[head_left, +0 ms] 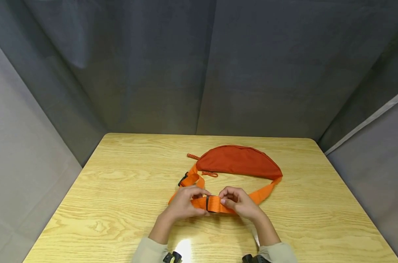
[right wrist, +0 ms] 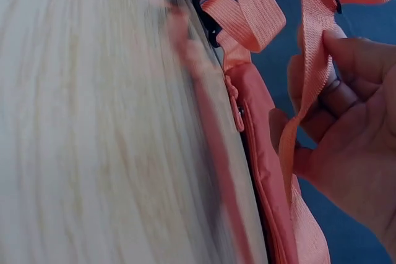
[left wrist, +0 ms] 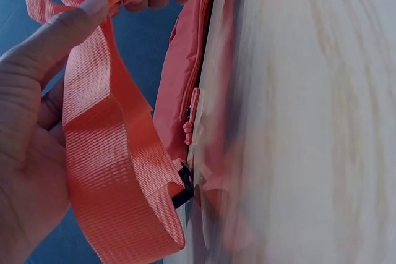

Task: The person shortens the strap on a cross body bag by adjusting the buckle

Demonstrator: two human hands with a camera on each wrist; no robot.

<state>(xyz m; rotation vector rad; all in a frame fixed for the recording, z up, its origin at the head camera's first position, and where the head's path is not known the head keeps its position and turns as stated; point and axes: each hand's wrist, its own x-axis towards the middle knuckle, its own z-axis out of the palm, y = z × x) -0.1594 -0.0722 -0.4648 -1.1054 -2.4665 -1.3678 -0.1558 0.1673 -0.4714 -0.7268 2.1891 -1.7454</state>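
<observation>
A red waist bag [head_left: 238, 160] lies on the table with its orange strap [head_left: 262, 193] looped toward me. My left hand [head_left: 182, 204] pinches the strap at a black slide buckle [head_left: 208, 203], thumb at its lower end and fingers at its upper end. Just right of the buckle, my right hand [head_left: 239, 202] pinches the doubled strap between thumb and fingers. In the left wrist view, a loop of strap [left wrist: 102, 153] hangs beside the left palm. The right wrist view shows the strap [right wrist: 315, 60] running twisted past the right thumb [right wrist: 352, 54].
A second black buckle [head_left: 183, 179] sits on the strap at the bag's left end. A cord zipper pull [head_left: 210, 174] lies by the bag's lower edge, and another pull [head_left: 193, 156] sticks out left. Grey curtains [head_left: 199, 73] stand behind the wooden table [head_left: 120, 204].
</observation>
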